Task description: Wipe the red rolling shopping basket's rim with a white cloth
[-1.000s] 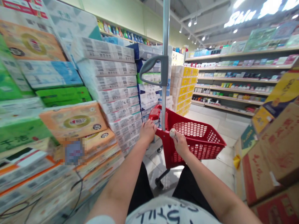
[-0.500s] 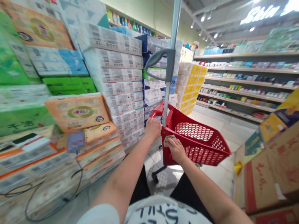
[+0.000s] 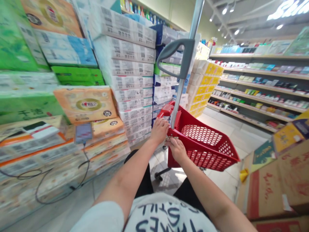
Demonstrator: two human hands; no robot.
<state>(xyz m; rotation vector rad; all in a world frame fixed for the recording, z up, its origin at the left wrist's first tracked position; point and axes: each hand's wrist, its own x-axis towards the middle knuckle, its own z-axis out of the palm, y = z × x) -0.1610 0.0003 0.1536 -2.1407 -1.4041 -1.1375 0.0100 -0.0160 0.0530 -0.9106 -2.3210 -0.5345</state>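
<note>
Item: red shopping cart (image 3: 205,156), standing in the aisle in front of the person, perforated basket toward the right.
Fittings: red handlebar (image 3: 166,110) at the rear; silver pole (image 3: 178,101), tilted, rising from beside it, with a grey loop handle (image 3: 187,61) partway up.
Left hand (image 3: 160,130): grip curled over the handlebar, at the near end; underside of the fingers hidden.
Right hand (image 3: 178,149): just beside the left, at the cart's rear corner; grip pinching a pale crumpled cloth (image 3: 167,139), mostly hidden by the fingers, against the red plastic or very near it; contact cannot be told.
Left side: orange tissue pack (image 3: 85,105), propped on further packs; bright green pack (image 3: 78,74) behind; dark cable (image 3: 87,166) hanging down in front.
Behind the cart: tall stack of white-wrapped packs (image 3: 132,67); stack of yellow-and-white packs (image 3: 205,87).
Right side: cardboard boxes (image 3: 267,190), red lettering; beyond, stocked wall shelves (image 3: 256,84).
Underfoot: pale tiled floor (image 3: 154,161).
</note>
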